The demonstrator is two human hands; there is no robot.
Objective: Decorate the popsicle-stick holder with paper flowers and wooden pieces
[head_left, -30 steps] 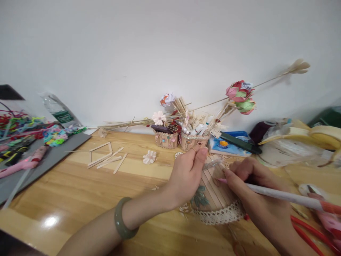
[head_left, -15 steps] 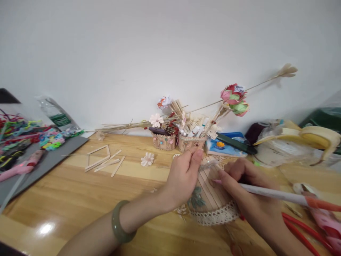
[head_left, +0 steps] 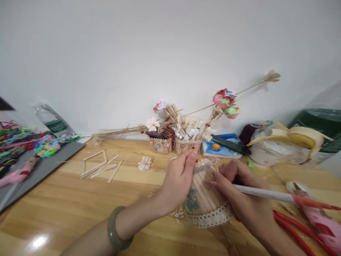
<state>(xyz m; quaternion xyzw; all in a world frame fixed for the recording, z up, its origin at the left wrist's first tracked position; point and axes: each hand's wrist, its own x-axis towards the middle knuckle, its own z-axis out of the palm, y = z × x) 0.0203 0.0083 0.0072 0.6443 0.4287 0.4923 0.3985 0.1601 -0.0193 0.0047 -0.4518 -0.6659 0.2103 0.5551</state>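
Seen remotely, near to far: at the near right of the tabletop [head_left: 80,209], a wooden-strip piece [head_left: 206,199] with white lace [head_left: 210,219] fixed along its near edge and a blue-green leaf motif [head_left: 192,200] at its left. Right hand [head_left: 246,206]: fingers gripping a pink-tipped pen [head_left: 263,191], point at the strips. Left hand [head_left: 178,179]: fingers closed on the far-left edge, beside a glittery band [head_left: 203,167] in place. I judge the work partway: right of the leaf the wood looks mostly bare, though marks beneath the tip are too small to tell. Farther left, loose sticks [head_left: 115,172] and a white flower [head_left: 144,163]; beyond, decorated holders [head_left: 161,145]
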